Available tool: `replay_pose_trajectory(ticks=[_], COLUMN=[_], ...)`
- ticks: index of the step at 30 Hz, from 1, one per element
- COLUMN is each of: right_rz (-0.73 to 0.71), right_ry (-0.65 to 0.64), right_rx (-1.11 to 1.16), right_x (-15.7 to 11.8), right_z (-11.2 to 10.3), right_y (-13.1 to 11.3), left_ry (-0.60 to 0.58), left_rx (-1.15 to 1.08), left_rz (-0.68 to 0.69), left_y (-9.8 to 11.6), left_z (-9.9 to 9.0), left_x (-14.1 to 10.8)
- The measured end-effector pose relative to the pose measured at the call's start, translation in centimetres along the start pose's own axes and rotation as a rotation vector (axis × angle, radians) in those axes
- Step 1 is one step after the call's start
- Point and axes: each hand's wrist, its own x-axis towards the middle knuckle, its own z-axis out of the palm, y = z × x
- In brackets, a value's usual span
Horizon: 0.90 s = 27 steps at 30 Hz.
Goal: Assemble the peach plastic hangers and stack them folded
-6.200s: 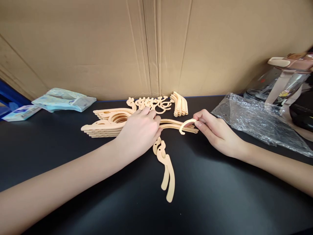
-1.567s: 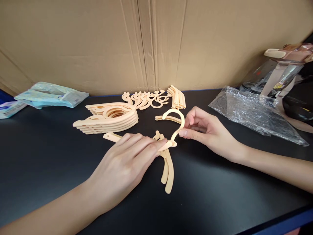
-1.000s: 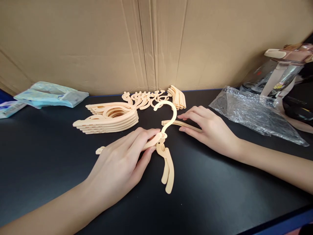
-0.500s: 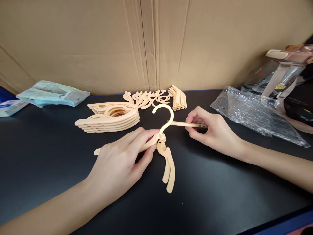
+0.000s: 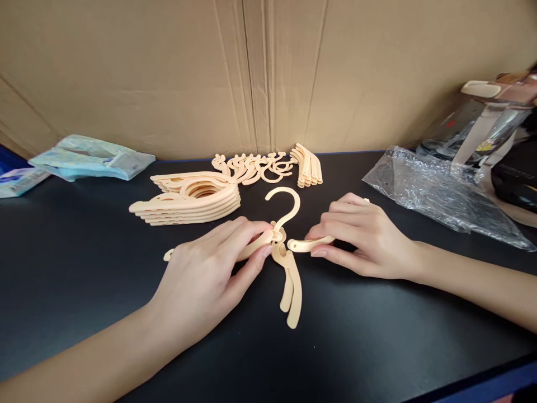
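Note:
My left hand (image 5: 210,268) is closed around one arm of a partly assembled cream plastic folding hanger (image 5: 255,246), pinching it close to the centre joint. From that joint rises a curved hook (image 5: 293,210), and two short curved legs (image 5: 293,291) hang below. My right hand (image 5: 356,238) grips a separate hanger arm (image 5: 308,244); its rounded end with a small hole points left, just short of the joint. A small gap shows between the two pieces. Most of each arm is hidden by my fingers.
Behind my left hand lies a stack of cream hanger arms (image 5: 188,215). Loose hooks (image 5: 251,168) and a bundle of short curved pieces (image 5: 308,167) sit by the cardboard (image 5: 168,78). Clear plastic wrap (image 5: 440,196) and a bottle (image 5: 482,123) are at right, blue packets (image 5: 88,159) at left.
My right hand has turned the hanger arm from edge-on to broadside and lowered its end toward the joint. My left hand keeps its hold, nearly still.

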Motion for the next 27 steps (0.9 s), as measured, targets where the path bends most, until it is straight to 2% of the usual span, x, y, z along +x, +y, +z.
replay_pose_trajectory(ticks=[9,14,27], right_rz=[-0.033,-0.029,-0.033], right_ry=[-0.032,-0.006,0.021], right_rx=[-0.128,-0.159,-0.235], right_x=[0.5,0.4,0.3], right_z=[0.1,0.2,0.1], right_y=[-0.7,-1.0,-1.0], left_ry=[-0.007,-0.021,-0.043], left_rx=[-0.065,-0.063,-0.096], left_rz=[0.013,0.060,0.075], left_y=[0.1,0.2,0.5], left_z=[0.0,0.0,0.0], left_x=[0.0,0.2,0.2])
